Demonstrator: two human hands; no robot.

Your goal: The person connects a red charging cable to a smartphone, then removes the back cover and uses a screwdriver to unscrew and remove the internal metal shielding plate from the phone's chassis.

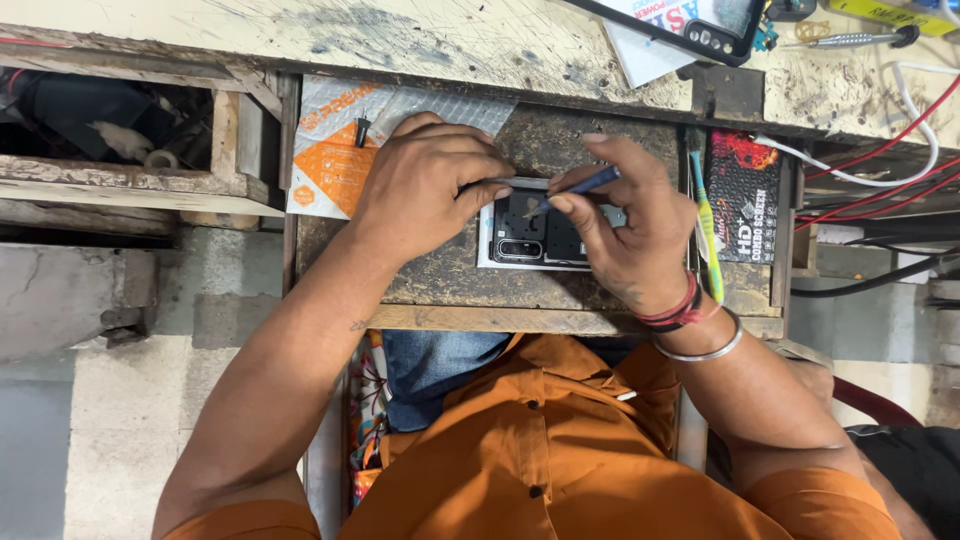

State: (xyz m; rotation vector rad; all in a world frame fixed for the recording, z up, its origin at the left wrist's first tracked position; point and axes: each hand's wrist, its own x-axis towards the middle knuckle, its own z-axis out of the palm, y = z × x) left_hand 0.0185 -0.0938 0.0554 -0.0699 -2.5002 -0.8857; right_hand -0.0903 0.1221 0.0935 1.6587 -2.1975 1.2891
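Observation:
An opened phone (530, 238) with its back cover off lies on a pulled-out wooden drawer board (440, 285). My left hand (425, 185) rests over the phone's upper left edge and pins it down with the fingers. My right hand (630, 225) grips a thin blue-handled tool (580, 184) like a pen, its tip set on the exposed inside of the phone. Part of the phone is hidden under both hands.
An orange and white packet (330, 150) lies left of the phone. A yellow-green toothbrush (708, 225) and a black packet (745, 195) sit at right. Red, white and black cables (880, 165) run at far right. Another phone (700, 30) and a screwdriver (850, 40) lie on the scarred workbench (400, 35).

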